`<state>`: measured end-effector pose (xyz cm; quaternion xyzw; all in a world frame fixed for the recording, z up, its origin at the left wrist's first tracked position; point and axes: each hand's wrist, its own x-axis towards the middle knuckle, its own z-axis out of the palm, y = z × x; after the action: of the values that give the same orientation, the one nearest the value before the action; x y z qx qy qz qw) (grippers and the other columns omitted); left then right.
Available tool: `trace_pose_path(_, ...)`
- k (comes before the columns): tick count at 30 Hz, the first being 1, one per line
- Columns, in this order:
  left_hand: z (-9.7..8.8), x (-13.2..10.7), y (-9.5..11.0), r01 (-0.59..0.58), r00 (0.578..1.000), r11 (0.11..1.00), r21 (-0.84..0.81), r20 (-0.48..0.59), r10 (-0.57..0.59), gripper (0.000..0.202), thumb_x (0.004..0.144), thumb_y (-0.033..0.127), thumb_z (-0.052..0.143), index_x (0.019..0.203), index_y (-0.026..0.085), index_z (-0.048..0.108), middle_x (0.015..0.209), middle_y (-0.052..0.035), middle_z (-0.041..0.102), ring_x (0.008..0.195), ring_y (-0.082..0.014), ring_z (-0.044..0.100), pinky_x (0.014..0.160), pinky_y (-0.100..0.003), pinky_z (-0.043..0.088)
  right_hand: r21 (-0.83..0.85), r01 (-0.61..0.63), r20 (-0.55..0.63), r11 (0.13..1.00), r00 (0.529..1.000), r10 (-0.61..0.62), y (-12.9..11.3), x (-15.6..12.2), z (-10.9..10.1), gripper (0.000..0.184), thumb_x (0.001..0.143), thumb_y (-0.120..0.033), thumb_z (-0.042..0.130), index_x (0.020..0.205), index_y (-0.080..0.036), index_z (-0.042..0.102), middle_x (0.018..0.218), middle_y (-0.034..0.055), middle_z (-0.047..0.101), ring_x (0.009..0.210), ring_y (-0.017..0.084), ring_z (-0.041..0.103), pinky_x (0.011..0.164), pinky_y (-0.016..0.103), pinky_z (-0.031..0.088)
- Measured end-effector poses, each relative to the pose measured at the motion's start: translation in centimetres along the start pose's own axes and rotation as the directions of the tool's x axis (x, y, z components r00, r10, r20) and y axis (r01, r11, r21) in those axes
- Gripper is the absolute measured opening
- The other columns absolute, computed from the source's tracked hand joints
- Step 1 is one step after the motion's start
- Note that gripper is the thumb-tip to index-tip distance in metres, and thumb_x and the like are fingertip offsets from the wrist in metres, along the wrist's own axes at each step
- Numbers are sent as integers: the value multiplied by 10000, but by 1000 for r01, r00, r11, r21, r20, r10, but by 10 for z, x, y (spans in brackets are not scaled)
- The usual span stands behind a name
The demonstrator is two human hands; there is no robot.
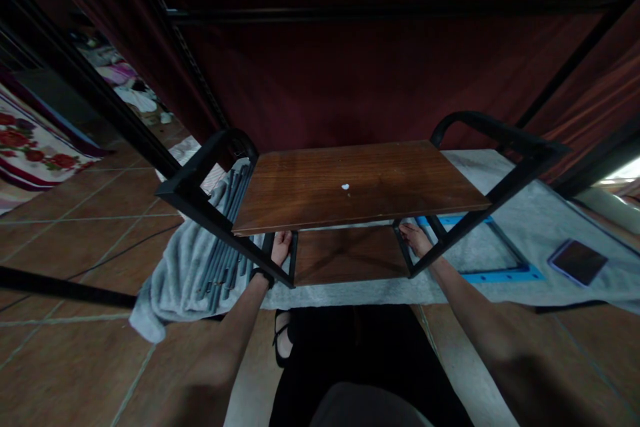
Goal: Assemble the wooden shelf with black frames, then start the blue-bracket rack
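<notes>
Head view: brown-topped shelf unit [385, 190] on grey cloth [543, 230]. Left hand [281, 248] and right hand [416, 239] at its lower side frames, fingers bent; cannot tell whether either grip is closed on metal.

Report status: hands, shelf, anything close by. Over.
Left hand low at left side of wooden shelf, right hand low at right. Shelf resting on grey cloth. Grey rods close on left; phone farther right.

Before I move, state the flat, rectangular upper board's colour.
The flat, rectangular upper board is brown with darker grain, seen in the head view.
</notes>
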<state>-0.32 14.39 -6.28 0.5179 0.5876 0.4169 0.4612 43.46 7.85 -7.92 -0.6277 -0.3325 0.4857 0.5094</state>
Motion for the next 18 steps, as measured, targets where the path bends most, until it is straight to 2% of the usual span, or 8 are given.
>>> trace_pose_path(11, -3, -3, 9, 8, 999, 1000, 9, 47, -9, 278, 748, 473, 652, 767, 225, 527, 608, 32, 478, 572, -144, 446, 519, -266, 371, 47, -2, 13, 999, 1000, 2, -7, -8, 0, 234, 714, -409, 704, 679, -228, 559, 627, 1, 609, 564, 134, 559, 494, 243, 418)
trace_pose_path(18, 0, -2, 11, 19, 1000, 998, 67, 15, -21, 98, 812, 307, 591, 777, 218, 566, 600, 6, 509, 639, -178, 483, 603, -317, 396, 73, -22, -8, 997, 1000, 23, -7, -7, 0, 188, 710, -344, 733, 771, -232, 595, 646, 6, 608, 569, 140, 565, 474, 245, 433)
